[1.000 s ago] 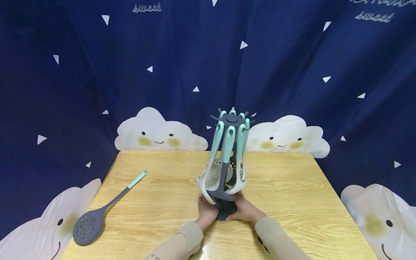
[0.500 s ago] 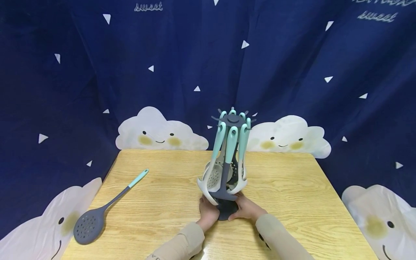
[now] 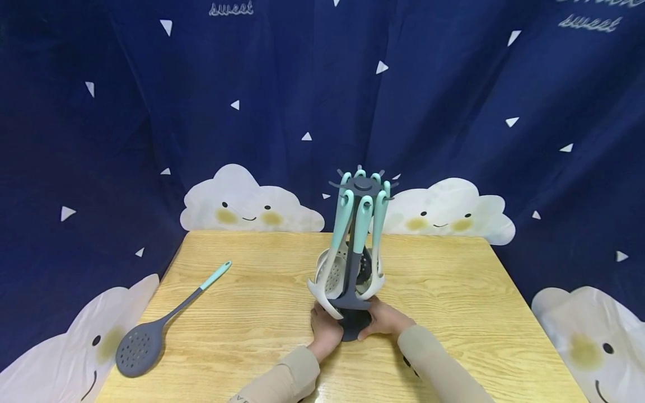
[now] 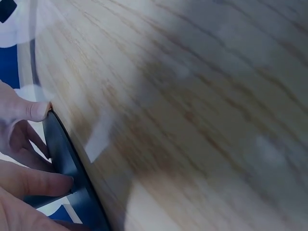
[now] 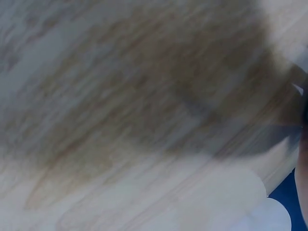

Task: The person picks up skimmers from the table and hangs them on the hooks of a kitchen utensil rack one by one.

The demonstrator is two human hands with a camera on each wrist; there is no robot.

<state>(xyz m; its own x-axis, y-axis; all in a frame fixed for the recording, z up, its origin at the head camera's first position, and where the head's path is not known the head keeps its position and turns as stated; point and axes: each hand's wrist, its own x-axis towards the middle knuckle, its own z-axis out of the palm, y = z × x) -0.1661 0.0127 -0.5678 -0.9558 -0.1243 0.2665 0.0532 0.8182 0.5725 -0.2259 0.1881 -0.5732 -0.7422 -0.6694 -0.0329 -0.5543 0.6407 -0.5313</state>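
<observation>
A dark rotating utensil rack (image 3: pixel 363 183) stands mid-table, several kitchen utensils hanging from its hooks by mint-green handles. Among them are a grey spatula (image 3: pixel 349 303) at the front, a pale ladle (image 3: pixel 322 299) and a pale slotted spoon (image 3: pixel 335 275). My left hand (image 3: pixel 326 329) holds the round dark base (image 3: pixel 355 324) from the left; my right hand (image 3: pixel 387 319) grips it from the right, thumb at the front. In the left wrist view, fingertips press on the base (image 4: pixel 65 149) near its rim. The right wrist view catches only a sliver of hand (image 5: pixel 302 178) at its edge.
On the left of the wooden table (image 3: pixel 443 296) lies a grey skimmer (image 3: pixel 138 348) with a mint handle, pointing diagonally away. Behind the table hangs a dark blue curtain (image 3: pixel 272 73) with white cloud shapes (image 3: pixel 252 207).
The rack has turned slightly, its front utensils shifting right and the rear ones a little left. Both hands keep their places on the base. The skimmer has not moved.
</observation>
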